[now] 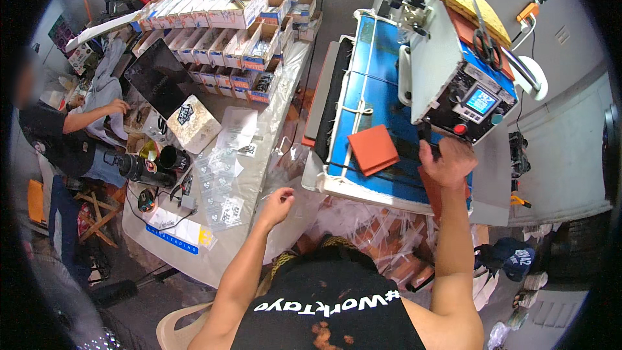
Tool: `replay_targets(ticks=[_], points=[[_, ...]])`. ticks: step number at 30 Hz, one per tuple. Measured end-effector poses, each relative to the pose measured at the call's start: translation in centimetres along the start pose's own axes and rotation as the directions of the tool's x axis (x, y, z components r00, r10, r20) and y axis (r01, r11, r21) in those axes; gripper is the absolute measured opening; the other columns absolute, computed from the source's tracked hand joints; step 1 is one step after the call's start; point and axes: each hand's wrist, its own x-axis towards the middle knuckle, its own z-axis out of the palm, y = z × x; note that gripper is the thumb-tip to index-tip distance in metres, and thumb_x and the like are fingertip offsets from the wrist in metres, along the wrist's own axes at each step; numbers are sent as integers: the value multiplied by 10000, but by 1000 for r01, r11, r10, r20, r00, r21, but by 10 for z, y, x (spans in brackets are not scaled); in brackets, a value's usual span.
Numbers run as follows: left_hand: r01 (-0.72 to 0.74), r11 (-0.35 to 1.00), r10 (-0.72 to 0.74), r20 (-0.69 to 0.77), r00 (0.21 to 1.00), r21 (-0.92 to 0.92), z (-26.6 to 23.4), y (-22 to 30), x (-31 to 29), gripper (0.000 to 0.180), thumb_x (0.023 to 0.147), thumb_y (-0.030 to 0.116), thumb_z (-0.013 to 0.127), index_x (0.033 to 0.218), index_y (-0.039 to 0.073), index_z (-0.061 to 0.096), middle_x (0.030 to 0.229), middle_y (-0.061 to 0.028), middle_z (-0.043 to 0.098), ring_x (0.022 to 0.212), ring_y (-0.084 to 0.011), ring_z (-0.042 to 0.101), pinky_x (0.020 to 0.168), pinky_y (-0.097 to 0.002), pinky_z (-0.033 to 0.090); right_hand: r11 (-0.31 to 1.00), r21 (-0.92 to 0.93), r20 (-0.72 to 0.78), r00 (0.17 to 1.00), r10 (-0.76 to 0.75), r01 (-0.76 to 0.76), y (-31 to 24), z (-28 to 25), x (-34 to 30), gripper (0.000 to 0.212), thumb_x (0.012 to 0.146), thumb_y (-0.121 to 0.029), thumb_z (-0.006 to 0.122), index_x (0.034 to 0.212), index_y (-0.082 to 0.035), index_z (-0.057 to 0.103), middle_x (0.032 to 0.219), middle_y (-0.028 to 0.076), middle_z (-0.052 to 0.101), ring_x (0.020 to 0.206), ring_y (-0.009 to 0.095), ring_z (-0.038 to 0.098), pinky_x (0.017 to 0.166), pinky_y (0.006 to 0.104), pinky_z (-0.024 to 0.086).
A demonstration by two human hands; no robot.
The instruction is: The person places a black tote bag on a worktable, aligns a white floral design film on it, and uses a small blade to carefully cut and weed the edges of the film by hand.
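Observation:
My right hand [451, 161] grips the black handle [425, 131] at the front of a heat press [447, 84], just below its control box with a lit screen and red button. The press's white upper plate is swung upward over the blue-covered lower bed [366, 100]. Square orange-red pads [374, 150] lie stacked on the bed, left of this hand. More orange-red material [433, 188] shows under my right wrist. My left hand [278, 205] hovers by the table's right edge, fingers loosely curled and slightly apart, with nothing visible in it. Clear printed plastic sheets [220, 188] lie nearest it.
Scissors [487, 48] and a yellow pad rest on top of the press. Cardboard bins [227, 39] line the table's back. A tablet [159, 78], white box [193, 123] and black bottle [146, 170] stand on the table. Another person [65, 129] sits at the left. Plastic scraps [382, 233] cover the floor.

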Motion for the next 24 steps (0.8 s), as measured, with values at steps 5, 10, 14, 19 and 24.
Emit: replay_targets(ticks=[5,10,14,19,24], points=[[-13,994,-10,-196,981,-111,-23,19,22,273,943,190,684,1130,0,741,938,-130,768,844,-199,720,797,-342,565,999,-38,-19,1000,-2,1,49,-24,-28,482,836,-447,773,602,-136,489,575,101,514,500,342,553,494,442,441],[-205,971,183,-164,969,-124,-6,47,76,263,947,190,676,1108,-10,732,925,-141,760,837,-204,719,784,-341,565,988,-125,34,995,96,-91,123,-42,-71,430,882,-471,717,696,-105,591,618,125,536,593,380,585,548,475,455],[-266,962,272,-209,939,59,24,107,79,366,933,273,707,1154,-19,697,983,-179,760,906,-296,738,837,-400,570,938,-201,142,939,314,-284,166,-74,-102,382,914,-437,696,908,-57,735,811,152,683,792,380,651,750,474,514],[4,991,34,-276,960,136,38,158,80,576,872,438,766,1210,-16,657,1054,-228,751,1036,-382,724,931,-463,549,758,-183,90,757,647,-626,180,-83,-113,407,979,-401,665,1051,-12,760,1057,192,740,1082,405,639,1007,483,456],[215,949,-174,182,968,-231,18,166,119,327,898,350,754,964,35,695,783,-103,716,711,-230,704,684,-368,558,641,-336,116,645,755,-690,209,-91,-121,427,955,-393,692,1126,-4,719,1157,211,699,1153,425,591,1035,521,433]])
